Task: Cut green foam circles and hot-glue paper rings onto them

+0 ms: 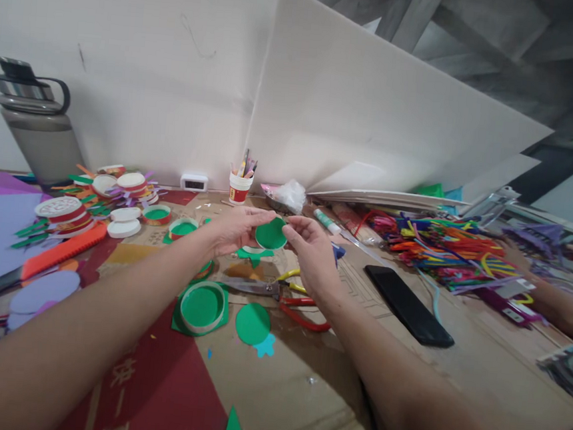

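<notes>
My left hand (240, 230) and my right hand (310, 247) pinch opposite edges of a round green disc (271, 233) with a thin pale rim. Thumbs and fingers of both hands are closed on it, above the table. Below the hands lie scissors (260, 287) with red and yellow handles. Nearer to me rests a shallow white ring (202, 307) with a green inside, on a green paper piece. Beside it are a flat green paper circle (253, 324) and a small blue cutout (265, 345). Another green-lined ring (183, 228) sits past my left forearm.
An orange utility knife (65, 249) and several decorated round boxes (63, 214) lie at left, before a water bottle (38, 130). A black phone (407, 306), colourful pipe cleaners (444, 249) and a glue stick (327, 222) lie at right. Another person's arm (554, 302) reaches in there.
</notes>
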The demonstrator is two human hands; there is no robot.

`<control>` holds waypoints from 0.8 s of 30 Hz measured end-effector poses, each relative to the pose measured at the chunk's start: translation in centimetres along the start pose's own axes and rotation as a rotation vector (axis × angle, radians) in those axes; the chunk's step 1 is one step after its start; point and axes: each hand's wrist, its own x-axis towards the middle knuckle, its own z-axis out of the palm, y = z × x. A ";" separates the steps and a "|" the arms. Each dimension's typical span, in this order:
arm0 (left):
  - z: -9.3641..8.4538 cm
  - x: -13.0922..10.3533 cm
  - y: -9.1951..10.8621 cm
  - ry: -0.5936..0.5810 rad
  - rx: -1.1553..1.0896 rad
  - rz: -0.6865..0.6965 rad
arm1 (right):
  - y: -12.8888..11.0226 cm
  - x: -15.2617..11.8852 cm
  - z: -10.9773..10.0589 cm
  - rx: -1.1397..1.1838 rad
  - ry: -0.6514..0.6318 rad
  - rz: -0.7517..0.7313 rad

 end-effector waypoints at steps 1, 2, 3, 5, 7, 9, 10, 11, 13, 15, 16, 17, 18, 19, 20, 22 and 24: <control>0.1 0.0 0.0 0.007 -0.018 -0.008 | 0.1 0.1 0.0 -0.001 -0.004 -0.004; 0.2 0.0 -0.1 0.014 -0.031 -0.014 | 0.2 0.1 0.0 -0.001 -0.009 -0.009; 0.3 0.0 -0.1 0.021 -0.042 -0.017 | 0.3 0.2 -0.1 -0.001 -0.010 -0.018; 0.3 0.1 -0.2 0.042 -0.056 -0.009 | 0.5 0.3 -0.2 -0.010 0.003 -0.049; 0.1 0.2 -0.3 0.072 -0.061 0.009 | 0.7 0.3 -0.3 -0.045 0.024 -0.090; -0.4 0.3 -0.5 0.105 -0.061 0.032 | 0.7 0.2 -0.3 -0.102 0.029 -0.130; -0.7 0.4 -0.6 0.123 -0.059 0.045 | 0.6 0.1 -0.3 -0.135 0.017 -0.148; -1.0 0.5 -0.6 0.143 -0.058 0.060 | 0.5 -0.1 -0.3 -0.170 -0.004 -0.166; -1.8 0.6 -0.7 0.192 -0.054 0.101 | 0.3 -0.5 -0.1 -0.243 -0.052 -0.206; -2.6 0.7 -0.6 0.233 -0.060 0.141 | 0.0 -1.0 0.2 -0.319 -0.091 -0.241; -3.0 0.8 -0.5 0.243 -0.068 0.161 | -0.1 -1.3 0.3 -0.359 -0.103 -0.256; -3.4 0.8 -0.3 0.249 -0.080 0.183 | -0.3 -1.5 0.5 -0.398 -0.111 -0.270; -3.8 0.9 -0.1 0.252 -0.096 0.205 | -0.4 -1.7 0.6 -0.435 -0.120 -0.282; -4.3 0.9 0.2 0.258 -0.117 0.229 | -0.6 -1.9 0.7 -0.464 -0.131 -0.292; -4.8 0.9 0.5 0.271 -0.143 0.252 | -0.7 -2.1 0.8 -0.486 -0.140 -0.303; -6.1 0.9 1.1 0.320 -0.206 0.281 | -0.9 -2.4 1.0 -0.510 -0.157 -0.323; -7.5 0.8 1.7 0.380 -0.265 0.281 | -1.0 -2.6 1.1 -0.524 -0.181 -0.337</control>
